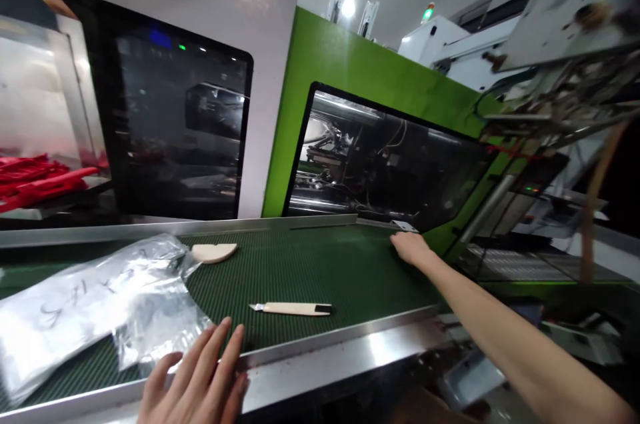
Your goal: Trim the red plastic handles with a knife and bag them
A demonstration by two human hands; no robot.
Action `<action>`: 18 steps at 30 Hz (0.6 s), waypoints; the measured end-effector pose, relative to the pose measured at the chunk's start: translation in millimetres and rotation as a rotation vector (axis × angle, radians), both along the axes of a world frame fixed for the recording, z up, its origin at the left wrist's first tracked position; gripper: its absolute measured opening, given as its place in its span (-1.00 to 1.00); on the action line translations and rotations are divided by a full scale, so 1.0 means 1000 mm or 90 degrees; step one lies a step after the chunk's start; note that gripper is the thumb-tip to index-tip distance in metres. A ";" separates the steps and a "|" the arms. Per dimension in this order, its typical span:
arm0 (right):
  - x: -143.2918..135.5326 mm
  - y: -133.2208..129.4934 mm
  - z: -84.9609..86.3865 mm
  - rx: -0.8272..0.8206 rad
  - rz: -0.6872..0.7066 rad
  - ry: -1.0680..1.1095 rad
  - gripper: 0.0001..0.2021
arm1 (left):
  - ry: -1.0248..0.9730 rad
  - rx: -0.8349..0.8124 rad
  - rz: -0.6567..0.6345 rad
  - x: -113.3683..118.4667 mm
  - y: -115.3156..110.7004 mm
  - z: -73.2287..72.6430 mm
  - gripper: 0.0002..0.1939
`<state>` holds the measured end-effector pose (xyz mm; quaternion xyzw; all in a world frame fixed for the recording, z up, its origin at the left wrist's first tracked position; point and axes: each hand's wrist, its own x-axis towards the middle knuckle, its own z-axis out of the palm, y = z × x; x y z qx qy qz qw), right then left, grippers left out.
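Currently my hands are well apart: left hand (pixel 197 374) spread at seven o'clock by the plastic bags (pixel 120 297), right hand (pixel 411 249) curled at two beside a white piece (pixel 404 226), grip indeterminable. Advisable: keep both clear of the knife (pixel 295 309), its blade (pixel 256 307) toward nine. Surface: ribbed green belt (pixel 360 271); green machine (pixel 380 67) at one.

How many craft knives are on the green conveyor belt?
1. The craft knife lies on the green conveyor belt, to the right of the clear plastic packaging, beyond the left hand. Anything under the packaging would be hidden.
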<state>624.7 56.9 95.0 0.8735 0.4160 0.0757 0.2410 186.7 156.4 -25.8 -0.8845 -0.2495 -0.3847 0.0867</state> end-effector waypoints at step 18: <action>-0.235 0.059 -0.004 0.235 0.647 0.065 -0.84 | -0.013 -0.267 -0.106 -0.022 -0.008 0.028 -0.56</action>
